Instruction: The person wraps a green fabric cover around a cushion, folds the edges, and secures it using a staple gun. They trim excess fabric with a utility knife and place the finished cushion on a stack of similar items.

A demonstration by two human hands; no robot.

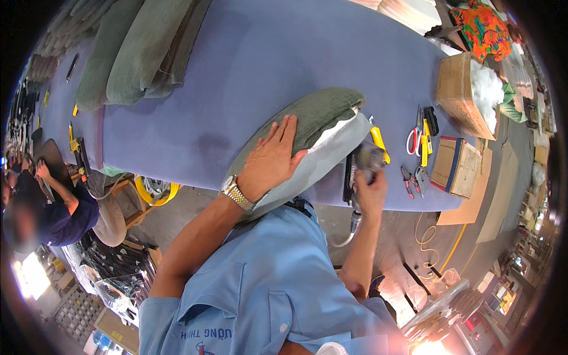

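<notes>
A padded cushion (322, 115) with a dark green fabric cover lies at the table's near edge, against my body. Its lighter grey-blue side faces me, and a white strip shows along the open edge of the cover. My left hand (269, 157) rests flat on the green fabric, fingers stretched out, a metal-banded watch on its wrist. Right of the cushion, my right hand (371, 189) is closed on what looks like an air staple gun (349, 177), with a hose fitting below it. The tool's grey upper part is smeared by motion. A yellow-handled cutter (378, 142) lies just beyond it.
On the blue-covered table (254, 65) lie scissors (414, 139), pliers (408, 180) and a small box (455, 168). A carton (458, 94) of white stuffing stands behind them. Green padded pieces (142, 53) are at the far left. Another person (65, 207) works at left.
</notes>
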